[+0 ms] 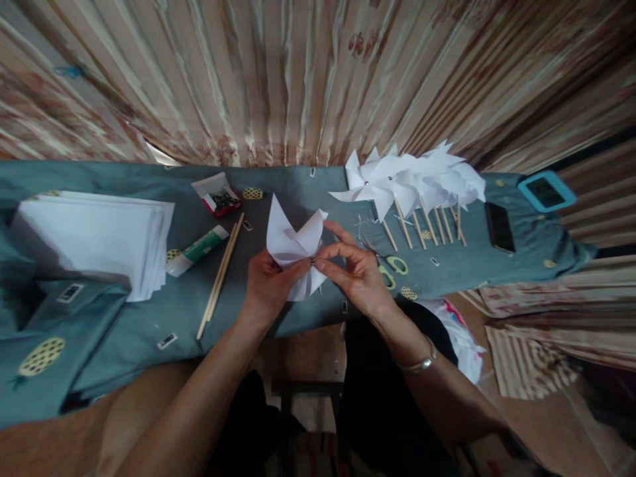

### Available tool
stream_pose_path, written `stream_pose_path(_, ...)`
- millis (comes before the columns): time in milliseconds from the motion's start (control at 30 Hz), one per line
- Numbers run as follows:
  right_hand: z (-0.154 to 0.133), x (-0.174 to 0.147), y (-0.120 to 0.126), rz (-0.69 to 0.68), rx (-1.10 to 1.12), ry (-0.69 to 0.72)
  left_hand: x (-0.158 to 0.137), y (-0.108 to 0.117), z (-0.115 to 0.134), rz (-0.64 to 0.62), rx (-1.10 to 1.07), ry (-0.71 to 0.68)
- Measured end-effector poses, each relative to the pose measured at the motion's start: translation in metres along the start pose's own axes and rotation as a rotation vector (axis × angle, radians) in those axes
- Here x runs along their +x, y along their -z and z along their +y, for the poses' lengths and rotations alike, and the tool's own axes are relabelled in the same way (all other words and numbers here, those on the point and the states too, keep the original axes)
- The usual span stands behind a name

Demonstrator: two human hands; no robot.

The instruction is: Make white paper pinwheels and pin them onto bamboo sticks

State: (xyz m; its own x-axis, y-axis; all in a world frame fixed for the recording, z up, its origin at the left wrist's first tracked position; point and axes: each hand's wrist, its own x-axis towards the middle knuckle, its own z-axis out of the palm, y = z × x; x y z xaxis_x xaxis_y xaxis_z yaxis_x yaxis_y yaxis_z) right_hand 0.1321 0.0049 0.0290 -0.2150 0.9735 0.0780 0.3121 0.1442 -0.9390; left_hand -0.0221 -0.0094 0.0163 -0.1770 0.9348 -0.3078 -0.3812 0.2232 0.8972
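Observation:
A white paper pinwheel [293, 242] with folded, pointed blades is held up over the near edge of the cloth-covered table. My left hand [268, 281] grips it from the left, thumb pressed near its centre. From the right, my right hand [355, 271] pinches at that same centre, thumb and forefinger together on a tiny dark thing, perhaps a pin, too small to make out. Scissors [396, 265] with light green handles lie just beyond my right hand. To the left rest several wooden sticks [221, 281].
On the left lie a stack of white paper [94, 238], a green and white tube-like pack [199, 250] and a small red box [218, 195] of dark bits. Finished pinwheels [412, 182] on sticks lie right, beside a phone [499, 227] and a blue-framed device [546, 191]. A curtain [278, 79] hangs behind.

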Motion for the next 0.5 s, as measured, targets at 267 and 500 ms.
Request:
stream_pose_path(267,0.0028,-0.0007,0.0003,0.023,0.010,-0.015,-0.0026,-0.0009,0.0027,-0.062,-0.043,0.015)
stream_pose_path(500,0.0024,-0.0023,-0.0011,0.050,-0.006,-0.010,-0.0029,0.0009,0.0010,-0.104,-0.070,-0.003)
